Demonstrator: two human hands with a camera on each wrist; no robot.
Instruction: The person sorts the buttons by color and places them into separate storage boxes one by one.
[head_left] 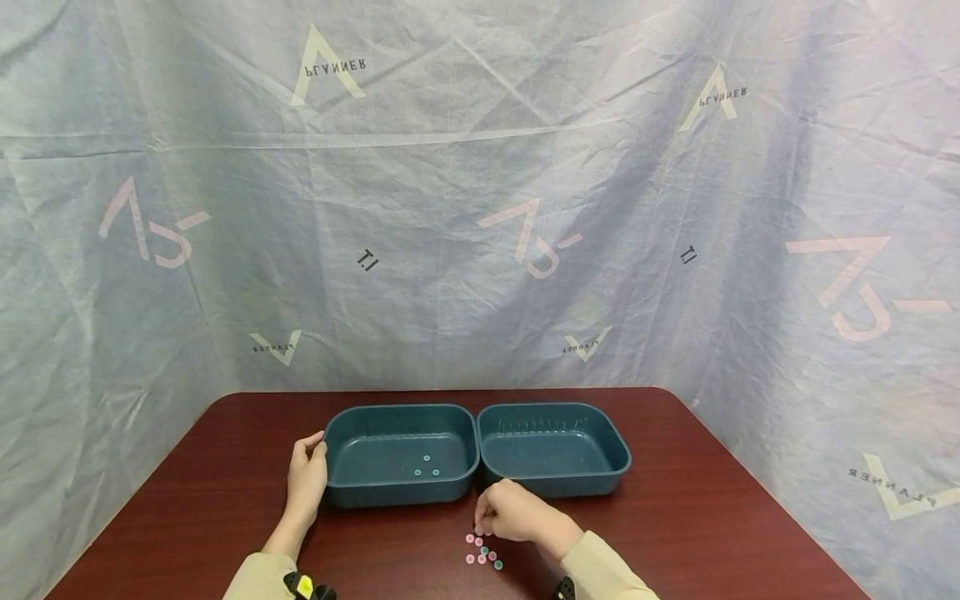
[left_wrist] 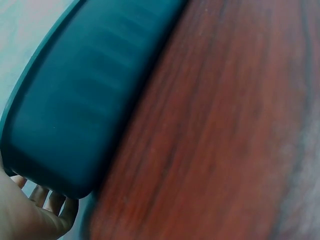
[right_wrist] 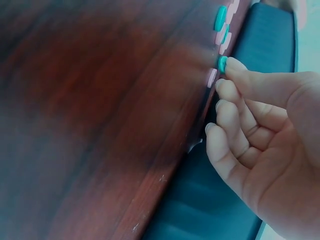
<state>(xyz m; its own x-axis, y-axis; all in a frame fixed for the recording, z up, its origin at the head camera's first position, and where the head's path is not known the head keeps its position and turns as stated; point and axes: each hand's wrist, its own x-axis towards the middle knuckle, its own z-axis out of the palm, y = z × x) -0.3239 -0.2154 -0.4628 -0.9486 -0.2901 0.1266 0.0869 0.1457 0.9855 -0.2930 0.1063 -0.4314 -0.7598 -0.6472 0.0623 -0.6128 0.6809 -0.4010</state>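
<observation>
My left hand (head_left: 306,483) holds the left end of a dark teal tray (head_left: 401,493), its fingers (left_wrist: 55,202) bent against the end wall. Inside that tray lie a few small light-blue buttons (head_left: 427,458). Low over the table in front of the trays, my right hand (head_left: 513,512) pinches a green button (right_wrist: 222,64) at the tips of thumb and forefinger. Its other fingers (right_wrist: 229,117) are curled beside it. Close under this hand lies a loose group of pink buttons (head_left: 470,559) and green buttons (head_left: 498,565), some overlapping.
A second teal tray (head_left: 555,485) stands end to end with the first, on the right; no buttons show in it. Both sit on a dark red wooden table (head_left: 225,467). A grey printed cloth (head_left: 435,317) hangs behind and along the sides.
</observation>
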